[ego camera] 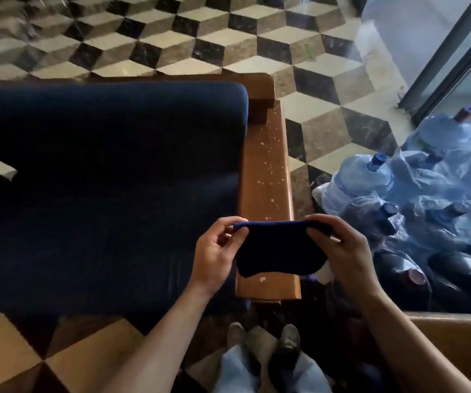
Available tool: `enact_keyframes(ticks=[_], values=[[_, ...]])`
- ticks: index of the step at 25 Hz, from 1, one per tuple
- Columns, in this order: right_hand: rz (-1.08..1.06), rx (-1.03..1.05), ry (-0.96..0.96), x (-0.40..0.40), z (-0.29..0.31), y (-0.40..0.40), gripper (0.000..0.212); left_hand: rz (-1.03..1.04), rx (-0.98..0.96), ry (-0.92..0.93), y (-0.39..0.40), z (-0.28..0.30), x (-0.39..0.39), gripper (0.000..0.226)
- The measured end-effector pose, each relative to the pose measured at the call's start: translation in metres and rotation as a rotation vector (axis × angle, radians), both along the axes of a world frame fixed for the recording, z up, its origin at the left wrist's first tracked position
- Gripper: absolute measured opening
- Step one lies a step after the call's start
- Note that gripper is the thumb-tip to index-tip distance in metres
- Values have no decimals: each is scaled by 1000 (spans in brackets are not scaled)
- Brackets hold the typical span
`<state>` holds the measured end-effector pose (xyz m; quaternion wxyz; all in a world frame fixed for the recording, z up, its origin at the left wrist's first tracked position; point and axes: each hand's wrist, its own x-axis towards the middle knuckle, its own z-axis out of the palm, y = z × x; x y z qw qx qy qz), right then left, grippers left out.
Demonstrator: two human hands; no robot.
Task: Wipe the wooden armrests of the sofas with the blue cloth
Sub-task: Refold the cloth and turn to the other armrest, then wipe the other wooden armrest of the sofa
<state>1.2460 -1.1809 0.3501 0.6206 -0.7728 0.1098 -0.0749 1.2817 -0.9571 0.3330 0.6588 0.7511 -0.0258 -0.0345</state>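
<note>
Blue cloth point(281, 248) stretched between my two hands, hanging over the near end of the wooden armrest point(266, 171).

The cloth looks soft, light and limp, so I judge it best held by its top corners, then bunched flat under a palm for wiping. My left hand point(214, 251) pinches the left corner between thumb and fingers point(241, 232); my right hand point(342, 248) pinches the right corner likewise. Pale specks dot the armrest beside the navy cushion point(109, 171).
</note>
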Motion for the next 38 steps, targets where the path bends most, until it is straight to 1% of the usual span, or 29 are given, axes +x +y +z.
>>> enact_keyframes(ticks=[5,7,9,11,12,14,15,16,17,18,19,21,23,24,26,27,28,29,30,31,32,34,35,36,37,38], values=[[-17,93,272,-33,-111,5,24,111,52,276,-7,-112,-38,9],[-40,92,351,-32,-147,6,24,110,107,326,-10,-149,-39,11],[-81,-9,382,-12,-189,5,22,125,207,312,-19,-188,-18,9],[-102,-182,365,17,-224,7,18,160,340,242,-28,-218,13,7],[-102,-285,364,30,-241,9,17,177,431,210,-33,-231,26,9],[-109,-449,376,46,-269,11,21,228,697,107,-40,-254,31,24],[-124,-483,367,49,-278,10,26,207,832,7,-44,-264,22,34],[-149,-476,361,55,-288,6,34,113,955,-116,-52,-273,8,42],[-179,-437,362,61,-293,4,40,-37,1060,-234,-59,-279,-9,48],[-212,-385,370,69,-298,3,44,-212,1136,-313,-63,-284,-21,52],[-232,-356,384,74,-302,5,48,-355,1190,-350,-63,-290,-30,55],[-253,-340,372,77,-307,13,56,-494,1224,-369,-57,-295,-23,62],[-282,-355,339,77,-308,21,62,-483,1226,-353,-53,-296,13,65],[-287,-356,320,75,-308,21,64,-425,1228,-337,-55,-296,45,63],[-286,-350,286,75,-310,18,65,-219,1234,-309,-81,-297,133,59],[-274,-357,282,76,-313,17,66,-124,1204,-232,-104,-300,185,58],[-256,-373,281,75,-314,19,66,-74,1183,-118,-128,-292,231,57],[-262,-379,261,74,-315,20,66,-67,1186,-50,-149,-288,261,57],[-290,-388,229,74,-318,20,67,-115,1229,-96,-165,-294,271,56],[-324,-389,200,74,-320,19,68,-197,1256,-213,-169,-300,261,56],[-350,-402,180,73,-322,17,69,-319,1241,-347,-161,-302,231,56],[-376,-432,140,65,-323,16,70,-635,1186,-584,-114,-300,136,55],[-370,-437,120,63,-319,19,71,-768,1155,-623,-81,-293,93,57],[-351,-442,103,63,-317,21,71,-850,1146,-675,-54,-286,78,60],[-331,-446,97,63,-315,22,71,-917,1114,-707,-35,-287,89,63],[-311,-453,98,66,-314,23,71,-925,1121,-744,-30,-291,123,64]])
